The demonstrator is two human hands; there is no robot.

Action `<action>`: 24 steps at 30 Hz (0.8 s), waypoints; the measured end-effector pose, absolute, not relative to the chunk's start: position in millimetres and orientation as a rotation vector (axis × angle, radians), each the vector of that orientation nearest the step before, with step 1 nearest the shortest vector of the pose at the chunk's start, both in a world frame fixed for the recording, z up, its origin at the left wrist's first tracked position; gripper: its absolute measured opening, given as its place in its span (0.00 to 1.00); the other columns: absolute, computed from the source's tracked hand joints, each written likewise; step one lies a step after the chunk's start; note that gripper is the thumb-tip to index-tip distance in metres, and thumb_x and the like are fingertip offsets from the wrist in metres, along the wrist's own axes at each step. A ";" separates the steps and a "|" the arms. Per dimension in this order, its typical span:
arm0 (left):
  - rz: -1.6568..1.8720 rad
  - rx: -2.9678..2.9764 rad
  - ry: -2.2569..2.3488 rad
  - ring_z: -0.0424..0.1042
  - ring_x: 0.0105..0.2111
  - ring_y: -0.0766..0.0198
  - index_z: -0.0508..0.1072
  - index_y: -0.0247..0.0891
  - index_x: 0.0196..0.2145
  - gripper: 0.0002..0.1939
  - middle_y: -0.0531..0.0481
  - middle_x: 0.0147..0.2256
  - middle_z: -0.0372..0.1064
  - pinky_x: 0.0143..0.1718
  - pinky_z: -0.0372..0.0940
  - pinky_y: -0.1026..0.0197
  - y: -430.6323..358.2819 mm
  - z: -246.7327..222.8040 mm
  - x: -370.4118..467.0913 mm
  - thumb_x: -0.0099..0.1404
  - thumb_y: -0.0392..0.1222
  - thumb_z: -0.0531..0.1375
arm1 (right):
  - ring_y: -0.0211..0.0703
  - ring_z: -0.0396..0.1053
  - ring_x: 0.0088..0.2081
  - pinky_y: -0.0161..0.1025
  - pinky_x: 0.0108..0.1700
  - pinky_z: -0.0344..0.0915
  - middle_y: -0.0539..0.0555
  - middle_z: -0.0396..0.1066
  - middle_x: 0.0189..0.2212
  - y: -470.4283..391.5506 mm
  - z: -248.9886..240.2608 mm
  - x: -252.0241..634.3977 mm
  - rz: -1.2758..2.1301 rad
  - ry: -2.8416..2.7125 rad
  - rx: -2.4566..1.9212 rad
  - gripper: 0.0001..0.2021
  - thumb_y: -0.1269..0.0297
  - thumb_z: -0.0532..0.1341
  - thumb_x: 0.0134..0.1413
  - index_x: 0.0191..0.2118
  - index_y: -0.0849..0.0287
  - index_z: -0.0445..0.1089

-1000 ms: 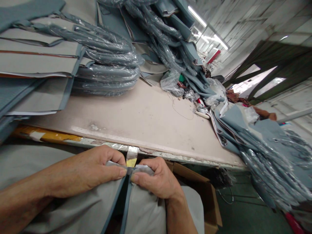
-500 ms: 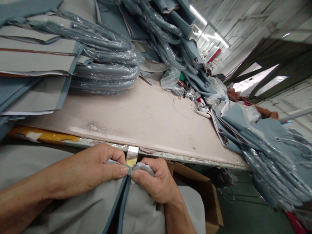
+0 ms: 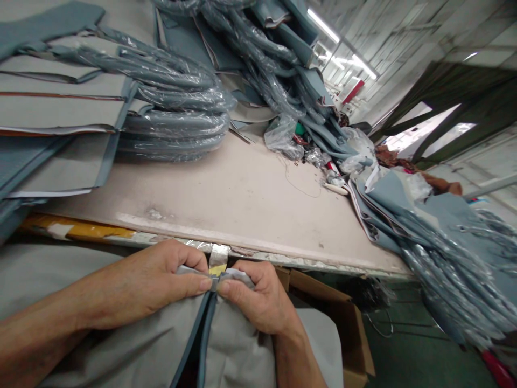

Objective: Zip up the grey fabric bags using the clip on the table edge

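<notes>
Left hand: the left edge of a soft grey fabric piece with blue-grey edging [image 3: 133, 350] is grasped by the fingers of the left hand [image 3: 157, 285], the thumb being laid on top.
Right hand: the opposite edge is pinched between thumb and bent fingers by the right hand [image 3: 258, 302], just beside the left.
Grey fabric: it is spread in front of the desk [image 3: 250, 199], below its near edge; a dark gap is framed by the two edgings, which are brought together at a small grey tab [image 3: 215, 283] between the thumbs.
Desk edge: it is partly covered with yellow-brown tape [image 3: 100, 231].
Stack at left: blue-grey padded pieces wrapped in clear plastic [image 3: 177, 129] are piled on the desk.
Pile at right: more blue-grey plastic-wrapped pieces [image 3: 440, 275] are draped over the desk's end.
Beneath: an open brown cardboard box [image 3: 361, 339] is partly hidden by the fabric.
</notes>
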State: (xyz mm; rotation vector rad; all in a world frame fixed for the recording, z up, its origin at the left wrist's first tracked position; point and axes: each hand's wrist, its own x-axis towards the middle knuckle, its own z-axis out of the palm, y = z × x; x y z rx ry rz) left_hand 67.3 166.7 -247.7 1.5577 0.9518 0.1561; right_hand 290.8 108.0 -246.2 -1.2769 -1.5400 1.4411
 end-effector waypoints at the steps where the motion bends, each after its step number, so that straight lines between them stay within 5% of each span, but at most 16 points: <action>1: 0.162 1.552 0.950 0.60 0.30 0.63 0.75 0.38 0.30 0.23 0.54 0.27 0.63 0.31 0.54 0.63 166.8 -248.9 67.1 0.62 0.64 0.60 | 0.33 0.48 0.24 0.34 0.26 0.48 0.43 0.53 0.20 108.0 -246.0 291.1 1.446 -1.536 -1.279 0.20 0.52 0.67 0.56 0.23 0.57 0.63; 8: 0.110 1.495 0.998 0.57 0.29 0.62 0.77 0.37 0.31 0.23 0.53 0.26 0.62 0.31 0.50 0.60 164.7 -243.8 65.8 0.58 0.62 0.62 | 0.34 0.52 0.26 0.34 0.29 0.53 0.45 0.59 0.22 106.9 -241.6 291.1 1.451 -1.538 -1.315 0.12 0.59 0.66 0.53 0.25 0.57 0.67; 24: 0.232 1.594 1.030 0.67 0.32 0.61 0.76 0.42 0.29 0.18 0.57 0.28 0.71 0.34 0.58 0.62 160.9 -242.8 67.0 0.65 0.57 0.58 | 0.33 0.55 0.25 0.32 0.28 0.52 0.44 0.61 0.21 100.5 -241.5 287.0 1.284 -1.503 -1.268 0.13 0.61 0.67 0.57 0.25 0.58 0.67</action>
